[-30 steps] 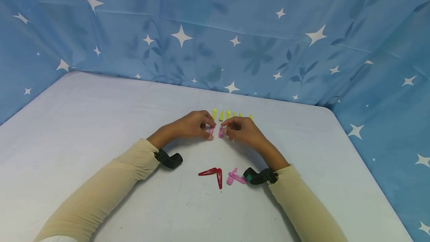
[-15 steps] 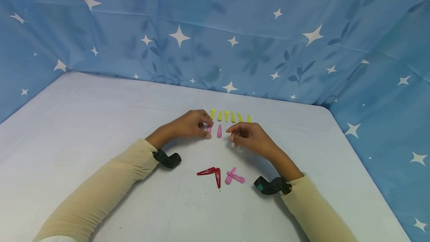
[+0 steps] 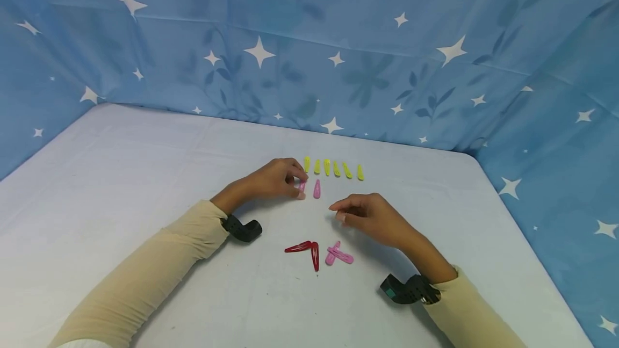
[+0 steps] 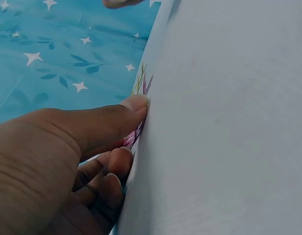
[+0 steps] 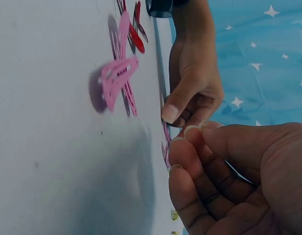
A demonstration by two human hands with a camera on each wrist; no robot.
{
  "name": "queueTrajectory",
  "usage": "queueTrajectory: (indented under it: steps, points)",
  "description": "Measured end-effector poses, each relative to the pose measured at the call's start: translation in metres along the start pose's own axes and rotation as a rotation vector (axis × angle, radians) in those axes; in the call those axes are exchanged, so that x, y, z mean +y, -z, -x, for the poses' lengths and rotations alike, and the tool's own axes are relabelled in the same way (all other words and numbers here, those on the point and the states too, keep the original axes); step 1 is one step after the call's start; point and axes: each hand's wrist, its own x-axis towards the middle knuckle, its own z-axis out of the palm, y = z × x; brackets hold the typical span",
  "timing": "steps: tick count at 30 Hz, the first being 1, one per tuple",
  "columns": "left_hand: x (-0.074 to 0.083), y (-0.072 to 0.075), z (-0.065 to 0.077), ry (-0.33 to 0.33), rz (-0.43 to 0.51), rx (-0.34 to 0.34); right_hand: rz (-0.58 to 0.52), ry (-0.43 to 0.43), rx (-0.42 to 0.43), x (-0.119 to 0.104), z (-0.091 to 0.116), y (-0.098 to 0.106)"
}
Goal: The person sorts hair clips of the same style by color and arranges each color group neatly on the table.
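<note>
My left hand [image 3: 276, 179] holds a pink hair clip [image 3: 302, 185] by its ends between thumb and fingers, low at the table; the fingers partly cover the clip. Just right of it lies a second pink clip [image 3: 317, 189]. My right hand [image 3: 369, 216] hovers over the table with loosely bent fingers and nothing in them. It is between that row and two crossed pink snap clips [image 3: 340, 255] nearer me. In the right wrist view, the crossed clips [image 5: 119, 73] lie beyond the fingertips, one on top of the other.
Several yellow hair clips [image 3: 326, 167] form a row behind the pink ones. Two red clips [image 3: 315, 256] lie left of the crossed pair on the white tabletop [image 3: 232, 294]. A blue curtain with stars [image 3: 290, 42] hangs behind and at the sides.
My right hand has let go of the second pink clip and drawn back toward me and to the right, uncovering the yellow row. The left hand has stayed at its clip.
</note>
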Motion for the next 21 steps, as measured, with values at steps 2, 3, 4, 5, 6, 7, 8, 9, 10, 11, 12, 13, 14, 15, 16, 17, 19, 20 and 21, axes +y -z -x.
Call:
queueTrajectory:
  steps: [2,3,4,5,6,7,8,9,10,11,12,13,14,15,16,17,19,20,21]
  points:
    - [-0.001,-0.001,0.000,0.000,0.004,0.000,0.005,0.023,-0.015,-0.002,0.005,-0.001]
    - [-0.001,-0.001,0.000,0.001,0.008,0.001,0.011,0.033,-0.021,-0.003,0.007,-0.002]
    - [-0.001,-0.001,0.000,0.001,0.010,0.002,0.012,0.041,-0.029,-0.004,0.009,-0.002]
    - [-0.001,-0.001,0.000,0.003,0.012,0.003,0.015,0.047,-0.035,-0.004,0.011,-0.003]
    - [-0.001,-0.001,0.000,0.005,0.013,0.004,0.017,0.058,-0.041,-0.004,0.013,-0.004]
    - [-0.001,-0.001,0.000,0.006,0.014,0.004,0.019,0.060,-0.046,-0.004,0.014,-0.004]
    - [-0.001,-0.001,0.000,0.009,0.013,0.004,0.023,0.063,-0.051,-0.004,0.016,-0.005]
    - [-0.001,-0.001,0.000,0.007,0.012,0.003,0.022,0.069,-0.058,-0.004,0.017,-0.006]
    - [-0.001,-0.001,0.001,0.007,0.008,0.003,0.017,0.077,-0.065,-0.003,0.019,-0.006]
    - [-0.001,-0.001,0.001,0.009,0.006,0.002,0.016,0.083,-0.070,-0.003,0.020,-0.006]
    - [-0.001,-0.001,0.001,0.010,0.006,0.001,0.012,0.091,-0.075,-0.002,0.022,-0.007]
    - [-0.001,-0.001,0.001,0.011,0.005,0.000,0.012,0.089,-0.080,-0.001,0.023,-0.007]
    - [-0.001,-0.001,0.001,0.011,0.003,0.000,0.011,0.087,-0.086,0.000,0.024,-0.008]
    - [-0.001,-0.001,0.001,0.012,0.003,0.000,0.012,0.086,-0.090,0.000,0.024,-0.009]
    - [-0.001,-0.001,0.002,0.014,0.005,0.000,0.016,0.081,-0.093,0.001,0.025,-0.009]
    - [-0.002,-0.001,0.001,0.014,0.007,0.001,0.024,0.074,-0.097,0.002,0.025,-0.010]
    - [-0.002,-0.001,0.001,0.015,0.006,0.003,0.032,0.073,-0.106,0.003,0.026,-0.010]
    - [-0.002,-0.001,0.001,0.015,0.006,0.005,0.035,0.076,-0.110,0.003,0.026,-0.010]
    - [-0.002,0.000,0.002,0.012,0.007,0.007,0.038,0.082,-0.113,0.004,0.026,-0.011]
